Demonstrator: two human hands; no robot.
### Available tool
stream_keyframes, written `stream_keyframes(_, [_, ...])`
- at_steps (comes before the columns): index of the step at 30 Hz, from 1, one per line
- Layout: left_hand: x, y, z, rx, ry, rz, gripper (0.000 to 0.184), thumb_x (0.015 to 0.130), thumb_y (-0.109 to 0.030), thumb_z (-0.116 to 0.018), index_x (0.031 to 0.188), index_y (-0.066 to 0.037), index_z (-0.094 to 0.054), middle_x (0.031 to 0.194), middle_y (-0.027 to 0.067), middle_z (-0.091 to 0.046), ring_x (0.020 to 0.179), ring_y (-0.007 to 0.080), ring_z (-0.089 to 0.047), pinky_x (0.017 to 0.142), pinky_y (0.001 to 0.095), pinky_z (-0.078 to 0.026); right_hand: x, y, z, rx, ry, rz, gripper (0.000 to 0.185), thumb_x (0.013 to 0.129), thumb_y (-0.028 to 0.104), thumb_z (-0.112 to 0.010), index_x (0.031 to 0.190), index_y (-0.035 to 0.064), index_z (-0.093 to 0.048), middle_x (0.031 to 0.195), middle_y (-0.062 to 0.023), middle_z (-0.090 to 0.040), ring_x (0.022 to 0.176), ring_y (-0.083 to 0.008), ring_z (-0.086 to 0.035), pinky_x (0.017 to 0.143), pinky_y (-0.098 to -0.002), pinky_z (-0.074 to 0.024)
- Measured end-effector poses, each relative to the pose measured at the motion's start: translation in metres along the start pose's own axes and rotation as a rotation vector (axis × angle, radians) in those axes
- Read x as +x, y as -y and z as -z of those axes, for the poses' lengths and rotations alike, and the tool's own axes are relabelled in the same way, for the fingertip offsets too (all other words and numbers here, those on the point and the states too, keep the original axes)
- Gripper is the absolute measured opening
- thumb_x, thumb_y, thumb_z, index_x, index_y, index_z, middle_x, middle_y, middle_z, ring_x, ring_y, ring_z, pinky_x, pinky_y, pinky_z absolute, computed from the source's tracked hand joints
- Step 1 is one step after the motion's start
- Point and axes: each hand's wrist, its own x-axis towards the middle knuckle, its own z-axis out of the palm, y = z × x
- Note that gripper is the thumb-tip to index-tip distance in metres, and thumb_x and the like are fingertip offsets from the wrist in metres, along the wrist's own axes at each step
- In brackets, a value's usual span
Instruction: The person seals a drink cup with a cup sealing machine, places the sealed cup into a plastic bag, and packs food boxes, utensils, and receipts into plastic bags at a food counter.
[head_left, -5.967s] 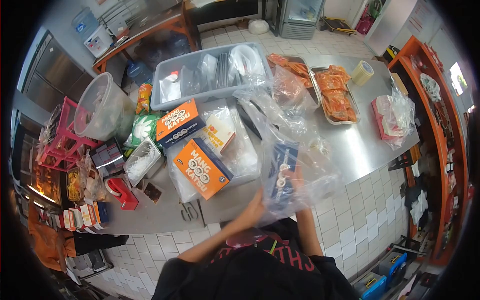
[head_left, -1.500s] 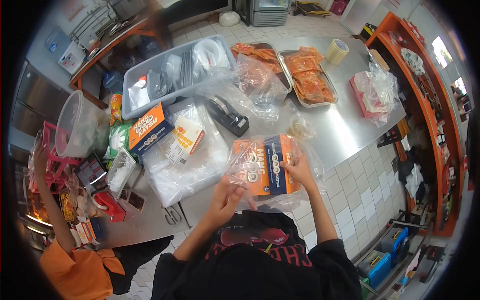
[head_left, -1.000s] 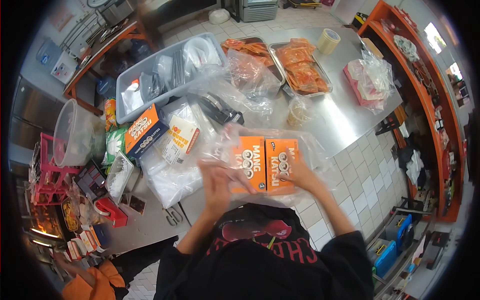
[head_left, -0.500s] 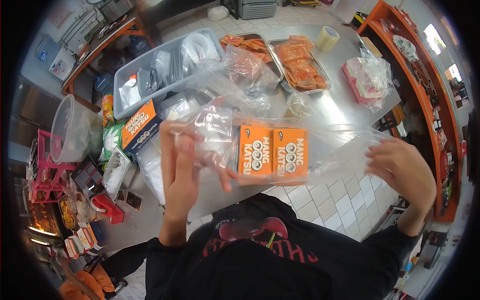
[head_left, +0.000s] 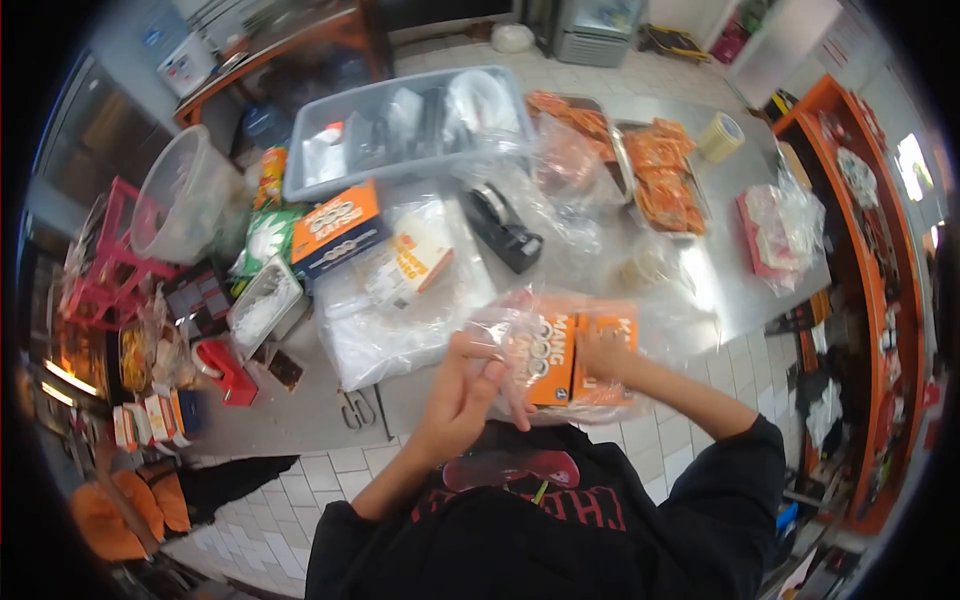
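While clear plastic surrounds them, two white-lettered boxes look orange.

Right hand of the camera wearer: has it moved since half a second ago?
Yes, leftward: the right hand was below the pink box; now it's well left of it, over the orange cartons.

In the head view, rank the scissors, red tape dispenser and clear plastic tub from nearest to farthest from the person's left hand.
From the left hand:
1. Scissors: just to its left.
2. Red tape dispenser: farther left, past the scissors.
3. Clear plastic tub: far left, toward the back.
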Motion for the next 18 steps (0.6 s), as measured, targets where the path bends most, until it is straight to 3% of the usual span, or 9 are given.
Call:
stream_keyframes(2, [-0.006, 0.011, 0.011, 0.089, -0.052, -0.027, 0.01, 0.094, -0.011, -0.035, 0.099, -0.003, -0.036, 0.08, 0.0113, -0.05, 0.06, 0.0166, -0.06, 0.063, 0.0296, -0.05, 0.001, 0.003, 0.017, -0.005, 0.108, 0.266, 0.031, 0.08, 0.029, -0.055, 0.087, -0.0004, -0.064, 0.08, -0.0142, -0.064, 0.073, -0.0329, -0.062, 0.064, -0.0529, -0.0448])
stream_keyframes(3, [-0.011, 0.012, 0.014, 0.152, -0.076, 0.03, 0.009, 0.094, -0.011, -0.035, 0.099, -0.003, -0.037, 0.078, 0.0102, -0.052, 0.063, 0.0165, -0.061, 0.064, 0.0286, -0.048, 0.014, 0.002, 0.039, 0.06, 0.325, 0.368, 0.032, 0.081, 0.029, -0.054, 0.088, -0.0003, -0.064, 0.08, -0.014, -0.064, 0.073, -0.0323, -0.062, 0.065, -0.0528, -0.0453])
stream_keyframes(4, [-0.018, 0.014, 0.019, 0.211, -0.096, 0.093, 0.009, 0.094, -0.011, -0.035, 0.098, -0.003, -0.038, 0.077, 0.0091, -0.053, 0.067, 0.0164, -0.062, 0.065, 0.0275, -0.047, 0.039, 0.0, 0.106, 0.195, 0.859, 0.409, 0.031, 0.082, 0.028, -0.053, 0.088, -0.0002, -0.064, 0.082, -0.0139, -0.064, 0.074, -0.0308, -0.063, 0.066, -0.0503, -0.0466])
stream_keyframes(6, [-0.03, 0.019, 0.03, 0.152, -0.126, 0.125, 0.009, 0.093, -0.01, -0.034, 0.097, -0.003, -0.038, 0.077, 0.0098, -0.057, 0.071, 0.0171, -0.063, 0.067, 0.0273, -0.046, 0.069, 0.0, 0.194, 0.367, 0.598, 0.456, 0.029, 0.084, 0.029, -0.055, 0.088, 0.001, -0.062, 0.074, -0.0126, -0.064, 0.071, -0.0288, -0.061, 0.066, -0.0356, -0.0479])
stream_keyframes(8, [-0.041, 0.02, 0.034, 0.111, -0.195, 0.08, 0.01, 0.092, -0.01, -0.035, 0.096, -0.002, -0.039, 0.081, 0.0116, -0.06, 0.069, 0.0179, -0.063, 0.067, 0.0288, -0.046, 0.132, 0.005, 0.254, 0.923, 0.674, 0.843, 0.024, 0.085, 0.024, -0.054, 0.076, 0.0034, -0.062, 0.067, -0.0074, -0.064, 0.066, -0.0167, -0.063, 0.059, -0.0298, -0.0473])
stream_keyframes(10, [-0.051, 0.013, 0.032, 0.082, -0.25, 0.086, 0.009, 0.091, -0.009, -0.036, 0.095, -0.002, -0.039, 0.083, 0.0126, -0.061, 0.066, 0.0176, -0.062, 0.067, 0.0289, -0.046, 0.197, 0.043, 0.261, 1.134, 0.32, 0.708, 0.023, 0.083, 0.025, -0.058, 0.075, 0.0037, -0.062, 0.06, -0.0044, -0.063, 0.062, -0.0157, -0.062, 0.057, -0.0281, -0.0473])
stream_keyframes(11, [-0.056, 0.011, 0.031, 0.047, -0.287, 0.099, 0.009, 0.09, -0.008, -0.037, 0.095, -0.001, -0.04, 0.086, 0.0135, -0.063, 0.063, 0.0173, -0.062, 0.067, 0.029, -0.047, 0.239, 0.07, 0.249, 0.832, -0.021, 0.682, 0.02, 0.081, 0.022, -0.06, 0.083, 0.0022, -0.061, 0.076, -0.0073, -0.064, 0.078, -0.0171, -0.062, 0.066, -0.0296, -0.0484])
stream_keyframes(13, [-0.068, 0.009, 0.037, 0.02, -0.246, 0.173, 0.009, 0.09, -0.008, -0.037, 0.095, -0.002, -0.04, 0.088, 0.0142, -0.063, 0.06, 0.0166, -0.061, 0.066, 0.028, -0.047, 0.327, 0.113, 0.19, 0.596, -0.227, 0.809, 0.047, 0.073, 0.032, -0.069, 0.109, 0.0053, -0.054, 0.102, -0.0147, -0.057, 0.102, -0.0248, -0.054, 0.08, -0.0348, -0.0456])
stream_keyframes(18, [-0.09, 0.012, 0.043, 0.045, -0.175, 0.25, 0.012, 0.092, -0.013, -0.039, 0.092, -0.002, -0.042, 0.092, 0.0175, -0.064, 0.053, 0.013, -0.057, 0.06, 0.0233, -0.046, 0.415, 0.164, 0.119, 0.328, 0.14, 0.696, 0.099, 0.054, 0.051, -0.076, 0.135, 0.0192, -0.028, 0.114, -0.021, -0.046, 0.111, -0.0363, -0.041, 0.09, -0.0488, -0.0361])
